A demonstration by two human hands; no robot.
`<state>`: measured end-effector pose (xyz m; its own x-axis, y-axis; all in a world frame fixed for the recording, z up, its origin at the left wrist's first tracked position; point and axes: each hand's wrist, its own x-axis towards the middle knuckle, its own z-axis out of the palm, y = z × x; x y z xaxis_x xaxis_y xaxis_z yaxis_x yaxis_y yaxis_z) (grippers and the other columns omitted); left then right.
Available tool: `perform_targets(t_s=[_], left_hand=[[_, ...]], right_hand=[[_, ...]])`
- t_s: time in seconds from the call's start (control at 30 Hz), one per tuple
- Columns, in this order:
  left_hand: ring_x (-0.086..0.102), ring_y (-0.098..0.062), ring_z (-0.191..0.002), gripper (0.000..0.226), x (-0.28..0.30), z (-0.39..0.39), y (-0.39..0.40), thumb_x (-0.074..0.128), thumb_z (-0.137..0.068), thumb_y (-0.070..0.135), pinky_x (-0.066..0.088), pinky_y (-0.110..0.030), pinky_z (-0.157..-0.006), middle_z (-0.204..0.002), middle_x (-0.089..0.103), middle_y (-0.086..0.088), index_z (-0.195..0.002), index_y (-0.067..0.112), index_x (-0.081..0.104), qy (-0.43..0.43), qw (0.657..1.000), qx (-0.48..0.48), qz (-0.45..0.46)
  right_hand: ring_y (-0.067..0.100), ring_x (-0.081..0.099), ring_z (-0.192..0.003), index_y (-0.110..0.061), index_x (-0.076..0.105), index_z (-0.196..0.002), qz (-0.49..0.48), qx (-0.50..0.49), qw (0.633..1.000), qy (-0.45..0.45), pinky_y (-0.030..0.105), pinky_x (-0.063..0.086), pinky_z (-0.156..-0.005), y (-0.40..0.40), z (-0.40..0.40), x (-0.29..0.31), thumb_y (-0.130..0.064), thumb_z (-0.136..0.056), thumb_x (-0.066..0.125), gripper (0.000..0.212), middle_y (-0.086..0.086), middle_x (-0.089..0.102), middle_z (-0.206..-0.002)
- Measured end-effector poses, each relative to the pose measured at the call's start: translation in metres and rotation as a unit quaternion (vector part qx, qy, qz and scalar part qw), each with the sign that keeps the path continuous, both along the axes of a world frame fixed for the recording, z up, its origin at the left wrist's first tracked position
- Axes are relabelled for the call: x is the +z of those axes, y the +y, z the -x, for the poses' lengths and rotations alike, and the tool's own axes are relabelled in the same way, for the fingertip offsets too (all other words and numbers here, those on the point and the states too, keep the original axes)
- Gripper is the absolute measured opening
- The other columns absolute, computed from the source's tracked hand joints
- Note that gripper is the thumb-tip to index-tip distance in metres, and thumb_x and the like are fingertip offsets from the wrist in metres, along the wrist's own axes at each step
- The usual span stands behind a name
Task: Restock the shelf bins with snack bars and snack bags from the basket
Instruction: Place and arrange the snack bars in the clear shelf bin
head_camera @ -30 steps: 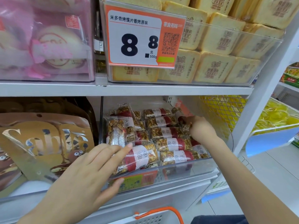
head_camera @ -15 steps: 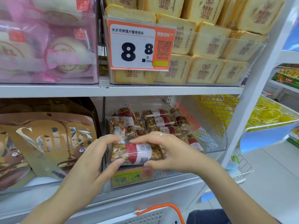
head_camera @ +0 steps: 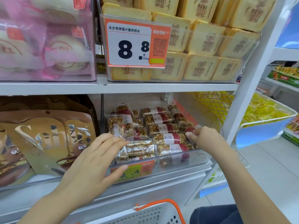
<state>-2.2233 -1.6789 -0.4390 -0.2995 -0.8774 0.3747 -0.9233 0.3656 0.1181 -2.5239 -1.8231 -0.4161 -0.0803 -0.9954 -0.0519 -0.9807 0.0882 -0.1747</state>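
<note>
A clear shelf bin point(head_camera: 199, 157) on the lower shelf holds several nut snack bars in clear wrappers with red bands. My left hand point(head_camera: 90, 165) lies open at the bin's front left corner, its straight fingertips touching a bar point(head_camera: 140, 150) that lies with its plain side up at the front. My right hand point(head_camera: 205, 139) is inside the bin at the right, its fingers curled and pinching the end of a red-banded bar point(head_camera: 191, 129). The white basket point(head_camera: 145, 214) with an orange handle is at the bottom edge.
Brown snack bags point(head_camera: 47, 139) fill the bin to the left. Above are a bin of toast slices point(head_camera: 200, 46) with an orange price tag point(head_camera: 137, 44) and pink-wrapped buns point(head_camera: 45, 46). A white upright point(head_camera: 252, 88) stands at the right, with yellow goods point(head_camera: 265, 110) beyond.
The bar both hands held over the bin's front now lies in the front row. My right hand has moved right and pinches another bar; my left hand has flattened.
</note>
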Motion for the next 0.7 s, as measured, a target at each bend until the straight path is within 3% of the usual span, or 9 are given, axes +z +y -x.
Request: perform_targets(t_s=[0.07,0.13,0.2,0.3,0.4,0.5,0.57,0.63,0.7], left_hand=[[0.040,-0.010,-0.120,0.052,0.000,0.000,-0.001,0.035,-0.089,0.057,0.027,-0.025,-0.100,-0.120,0.052,0.014,-0.126,0.025,0.051,-0.017,1.000,0.001,0.014],[0.042,-0.011,-0.118,0.051,-0.001,0.001,-0.002,0.036,-0.089,0.056,0.028,-0.026,-0.099,-0.117,0.053,0.013,-0.124,0.024,0.054,-0.028,0.999,0.003,0.023],[0.042,-0.012,-0.117,0.051,-0.001,0.002,-0.002,0.036,-0.089,0.056,0.028,-0.027,-0.099,-0.116,0.054,0.013,-0.123,0.023,0.055,-0.031,0.999,0.006,0.025],[0.042,-0.012,-0.118,0.050,-0.002,0.002,-0.001,0.035,-0.090,0.056,0.028,-0.027,-0.099,-0.116,0.053,0.012,-0.123,0.024,0.055,-0.033,0.999,0.006,0.024],[0.041,-0.012,-0.121,0.049,-0.003,0.001,0.000,0.037,-0.090,0.055,0.027,-0.025,-0.102,-0.120,0.051,0.012,-0.124,0.024,0.053,-0.019,1.000,-0.003,0.019],[0.042,-0.011,-0.121,0.039,-0.003,-0.001,0.003,0.041,-0.090,0.047,0.024,-0.016,-0.105,-0.123,0.049,0.011,-0.117,0.024,0.057,0.077,0.996,-0.009,0.033],[0.044,-0.013,-0.118,0.033,-0.003,-0.001,0.007,0.044,-0.090,0.040,0.020,-0.011,-0.106,-0.120,0.050,0.009,-0.108,0.019,0.061,0.112,0.992,0.000,0.059],[0.045,-0.017,-0.117,0.031,-0.005,-0.002,0.010,0.045,-0.090,0.035,0.021,-0.014,-0.106,-0.119,0.051,0.005,-0.104,0.016,0.064,0.103,0.992,0.002,0.080],[0.046,-0.019,-0.118,0.028,-0.009,-0.003,0.013,0.045,-0.089,0.031,0.022,-0.017,-0.107,-0.119,0.052,0.002,-0.102,0.014,0.065,0.086,0.992,0.001,0.090]], right_hand=[[0.031,0.055,-0.112,-0.011,0.062,-0.122,0.053,0.037,0.998,-0.018,0.038,0.048,-0.088,0.002,0.002,0.003,-0.049,-0.097,0.039,0.050,0.015,0.057,-0.128],[0.028,0.031,-0.139,-0.014,0.034,-0.147,0.027,0.100,0.993,-0.047,0.039,0.032,-0.108,0.002,-0.002,0.004,-0.049,-0.099,0.032,0.059,0.008,0.026,-0.155],[0.021,0.005,-0.147,-0.016,0.006,-0.153,-0.104,0.131,0.985,-0.033,0.038,0.010,-0.117,-0.004,-0.007,0.002,-0.056,-0.098,0.019,0.069,0.004,0.002,-0.160],[0.014,-0.009,-0.146,-0.021,-0.001,-0.153,-0.209,0.102,0.969,-0.078,0.041,-0.005,-0.118,-0.012,-0.006,0.003,-0.065,-0.091,0.006,0.075,-0.003,-0.007,-0.160],[0.021,0.014,-0.146,-0.023,0.017,-0.152,-0.159,0.080,0.974,-0.138,0.038,0.011,-0.116,-0.005,-0.004,0.008,-0.070,-0.087,0.009,0.080,0.001,0.017,-0.159],[0.024,0.053,-0.118,-0.020,0.051,-0.132,0.065,0.136,0.968,-0.203,0.024,0.037,-0.090,0.013,-0.020,0.015,-0.045,-0.100,0.031,0.045,-0.001,0.059,-0.124],[0.009,0.058,-0.101,-0.026,0.057,-0.122,0.133,0.216,0.930,-0.265,0.020,0.045,-0.083,0.027,-0.045,0.022,-0.034,-0.097,0.048,0.027,-0.014,0.061,-0.106],[-0.005,0.053,-0.110,-0.036,0.052,-0.127,0.068,0.327,0.896,-0.293,0.019,0.047,-0.093,0.036,-0.074,0.021,-0.027,-0.091,0.060,0.037,-0.021,0.056,-0.122],[-0.003,0.039,-0.128,-0.041,0.041,-0.136,0.002,0.409,0.873,-0.266,0.021,0.039,-0.104,0.045,-0.104,0.014,-0.025,-0.088,0.065,0.057,-0.019,0.041,-0.141]])
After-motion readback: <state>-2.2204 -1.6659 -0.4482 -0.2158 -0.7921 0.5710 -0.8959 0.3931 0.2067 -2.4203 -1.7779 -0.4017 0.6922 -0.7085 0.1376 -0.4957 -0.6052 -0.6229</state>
